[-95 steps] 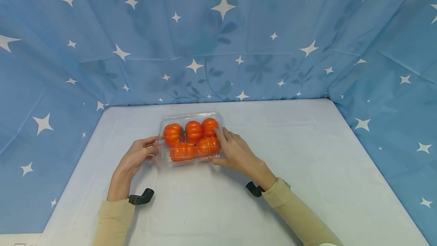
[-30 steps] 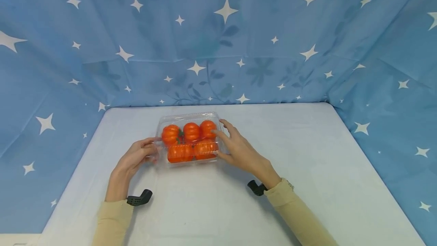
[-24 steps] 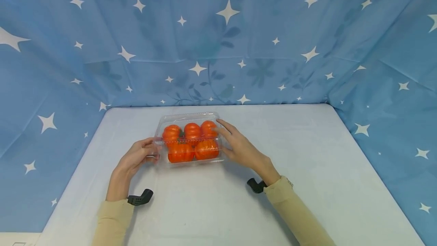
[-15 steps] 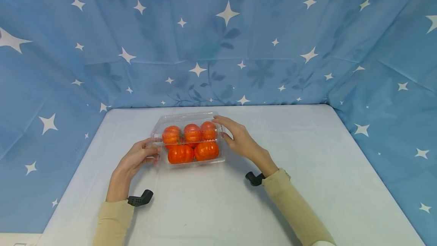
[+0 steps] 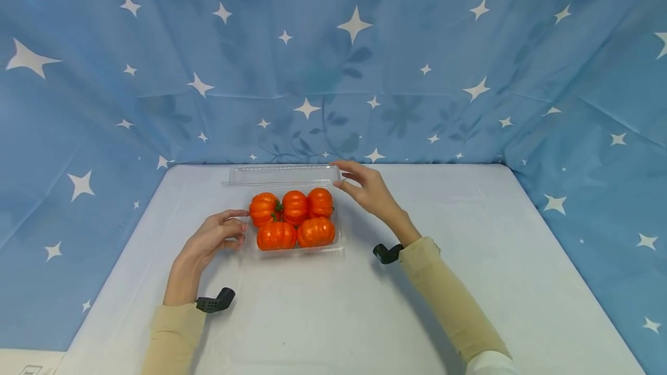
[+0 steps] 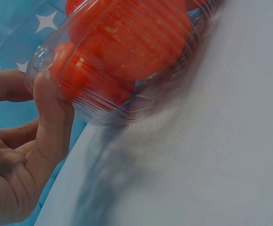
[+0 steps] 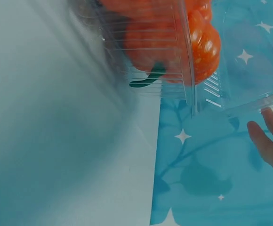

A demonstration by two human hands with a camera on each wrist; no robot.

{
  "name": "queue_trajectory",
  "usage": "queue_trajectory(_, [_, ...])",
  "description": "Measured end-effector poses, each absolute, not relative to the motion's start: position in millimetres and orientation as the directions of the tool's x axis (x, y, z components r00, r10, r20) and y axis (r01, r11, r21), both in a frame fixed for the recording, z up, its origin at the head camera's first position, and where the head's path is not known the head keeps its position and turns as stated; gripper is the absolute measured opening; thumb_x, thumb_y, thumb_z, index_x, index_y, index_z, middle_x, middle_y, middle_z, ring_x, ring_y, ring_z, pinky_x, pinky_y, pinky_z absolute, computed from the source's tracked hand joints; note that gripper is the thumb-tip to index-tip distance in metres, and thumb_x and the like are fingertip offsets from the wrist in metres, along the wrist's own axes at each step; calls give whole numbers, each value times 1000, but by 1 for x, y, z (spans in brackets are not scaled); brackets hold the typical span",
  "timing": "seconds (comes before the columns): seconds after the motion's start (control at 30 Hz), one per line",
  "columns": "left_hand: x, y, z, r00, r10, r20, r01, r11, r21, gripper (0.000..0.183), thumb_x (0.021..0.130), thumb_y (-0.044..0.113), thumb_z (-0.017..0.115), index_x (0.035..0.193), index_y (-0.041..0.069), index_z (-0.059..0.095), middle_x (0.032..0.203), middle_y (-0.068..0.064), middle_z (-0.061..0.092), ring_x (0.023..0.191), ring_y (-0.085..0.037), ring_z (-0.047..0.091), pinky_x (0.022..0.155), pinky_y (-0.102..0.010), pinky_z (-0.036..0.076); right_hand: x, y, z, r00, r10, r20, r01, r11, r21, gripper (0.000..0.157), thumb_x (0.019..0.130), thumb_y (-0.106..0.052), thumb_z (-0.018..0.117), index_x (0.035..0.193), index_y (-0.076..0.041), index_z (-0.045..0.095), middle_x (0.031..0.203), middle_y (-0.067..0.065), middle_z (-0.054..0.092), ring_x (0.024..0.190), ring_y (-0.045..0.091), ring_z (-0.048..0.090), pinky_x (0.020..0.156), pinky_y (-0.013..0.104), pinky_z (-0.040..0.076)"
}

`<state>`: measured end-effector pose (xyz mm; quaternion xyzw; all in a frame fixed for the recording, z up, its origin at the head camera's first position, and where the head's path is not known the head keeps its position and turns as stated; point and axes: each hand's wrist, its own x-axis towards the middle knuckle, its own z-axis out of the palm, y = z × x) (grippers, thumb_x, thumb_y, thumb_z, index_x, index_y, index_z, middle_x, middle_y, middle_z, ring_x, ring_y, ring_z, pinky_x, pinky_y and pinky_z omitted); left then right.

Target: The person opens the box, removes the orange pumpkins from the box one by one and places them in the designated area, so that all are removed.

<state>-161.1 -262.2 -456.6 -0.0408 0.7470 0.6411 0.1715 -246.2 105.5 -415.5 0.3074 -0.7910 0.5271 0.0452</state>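
A clear plastic clamshell box (image 5: 292, 251) holds several small, ribbed orange pumpkins (image 5: 315, 231), some showing green stems. Its hinged lid (image 5: 281, 175) stands raised at the back. My left hand (image 5: 211, 237) is at the box's left end; in the left wrist view its thumb and forefinger pinch the rim (image 6: 38, 66). My right hand (image 5: 367, 188) holds the lid's right corner between thumb and fingers. The right wrist view shows only those fingertips (image 7: 267, 113) along the lid's edge, next to a pumpkin (image 7: 204, 49) behind the clear wall.
The box rests on a white-covered table (image 5: 323, 317). A blue curtain (image 5: 406, 120) with white stars hangs close behind and along both sides. Black wrist-worn devices (image 5: 216, 301) stick out from both sleeves.
The lid has swung up and back off the box, uncovering the pumpkins. My right hand has moved back with it from the right side. The left hand has stayed at the left end.
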Motion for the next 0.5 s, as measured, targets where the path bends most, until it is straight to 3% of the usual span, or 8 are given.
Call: queue_trajectory(0.5, [-160, -262, -455, -942, 165, -293, -266, 169, 949, 54, 101, 9, 54, 149, -8, 37, 83, -3, 66, 70, -14, 58, 62, -29, 55, -266, 102, -424, -899, -323, 296, -359, 155, -920, 47, 96, -9, 71, 142, -14, 61, 141, 10, 63, 130, 28, 60, 106, 43, 53])
